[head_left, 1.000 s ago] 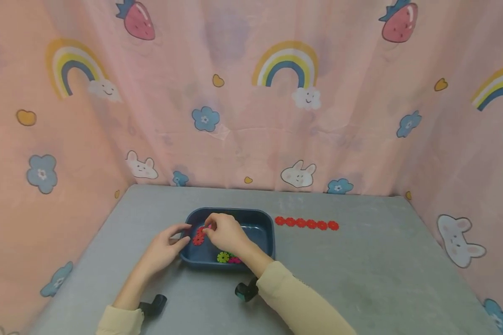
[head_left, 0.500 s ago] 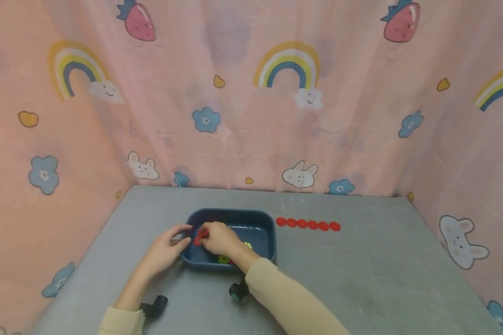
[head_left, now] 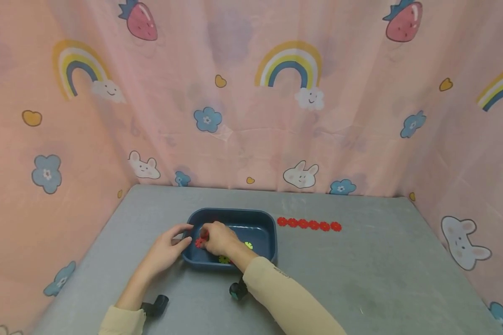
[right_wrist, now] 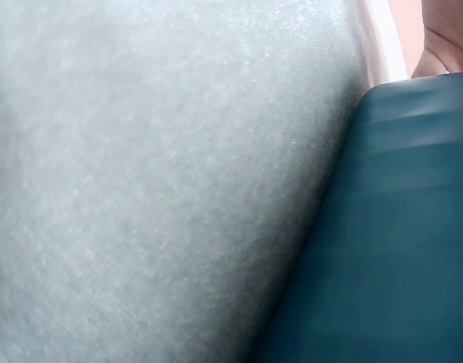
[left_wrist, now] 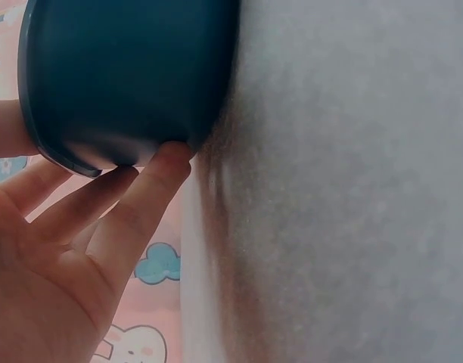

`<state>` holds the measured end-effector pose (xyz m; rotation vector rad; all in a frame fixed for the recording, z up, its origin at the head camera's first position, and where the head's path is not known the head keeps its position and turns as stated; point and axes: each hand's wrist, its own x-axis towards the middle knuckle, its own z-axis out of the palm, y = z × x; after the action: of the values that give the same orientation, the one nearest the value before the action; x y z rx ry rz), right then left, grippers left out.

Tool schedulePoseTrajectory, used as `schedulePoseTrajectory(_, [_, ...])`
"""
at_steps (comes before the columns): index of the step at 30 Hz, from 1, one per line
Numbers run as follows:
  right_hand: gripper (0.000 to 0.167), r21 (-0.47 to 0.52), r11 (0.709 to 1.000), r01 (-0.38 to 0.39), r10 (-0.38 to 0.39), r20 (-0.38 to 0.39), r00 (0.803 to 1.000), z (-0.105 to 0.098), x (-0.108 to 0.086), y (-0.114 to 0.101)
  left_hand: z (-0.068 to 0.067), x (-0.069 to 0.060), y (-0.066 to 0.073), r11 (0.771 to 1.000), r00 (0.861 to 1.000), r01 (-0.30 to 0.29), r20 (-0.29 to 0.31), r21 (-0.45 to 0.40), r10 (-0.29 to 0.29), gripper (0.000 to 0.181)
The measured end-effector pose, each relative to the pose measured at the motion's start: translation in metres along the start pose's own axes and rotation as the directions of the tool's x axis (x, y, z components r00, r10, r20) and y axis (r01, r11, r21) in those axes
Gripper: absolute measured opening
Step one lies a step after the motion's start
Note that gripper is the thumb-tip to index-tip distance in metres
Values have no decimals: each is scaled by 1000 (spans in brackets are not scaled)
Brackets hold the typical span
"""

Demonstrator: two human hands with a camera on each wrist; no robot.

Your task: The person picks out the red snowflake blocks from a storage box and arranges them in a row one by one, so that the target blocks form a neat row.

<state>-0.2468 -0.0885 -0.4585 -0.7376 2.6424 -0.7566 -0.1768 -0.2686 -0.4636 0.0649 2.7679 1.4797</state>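
Observation:
A dark blue rectangular tray [head_left: 272, 235] lies on the table. My left hand [head_left: 167, 246] holds its left end; in the left wrist view, the fingers [left_wrist: 144, 200] press against the tray's outer wall [left_wrist: 133, 83]. My right hand [head_left: 221, 239] reaches inside the tray, its fingertips pinching a red flower-shaped disc [head_left: 204, 236]. Another red disc [head_left: 199, 243] lies just beside those fingertips. Yellow-green discs [head_left: 248, 245] lie farther right and near the front wall, partly hidden by my right hand and wrist. In the right wrist view, the tray wall [right_wrist: 398, 219] hides the right fingers.
A straight row of several red discs [head_left: 303, 224] lies on the grey table [head_left: 360, 270] to the right of the tray. A pink patterned curtain [head_left: 251, 139] stands behind and at both sides. Dark wrist-worn cameras [head_left: 156, 305] hang under the forearms.
My right hand has lowered deeper into the tray toward the red discs and its fingertips have closed on one. A yellow-green disc at right came into view. My left hand stays at the tray's end.

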Motion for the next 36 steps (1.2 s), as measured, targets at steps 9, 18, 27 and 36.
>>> schedulePoseTrajectory(9, [23,31,999,-9,9,15,1000,0,1,2,0,0,1,1000,1000,8,-7,9,-8,39])
schedulePoseTrajectory(18, [21,65,998,-13,13,-1,1000,0,1,4,1,0,1,1000,1000,8,-11,18,-8,40])
schedulePoseTrajectory(27, [21,84,996,-7,9,-16,1000,0,0,6,1,1,0,999,1000,10,-11,30,-10,40])
schedulePoseTrajectory(36, [18,86,996,18,-16,-17,1000,1,1,9,1,1,0,1000,1000,17,-6,25,-17,40])
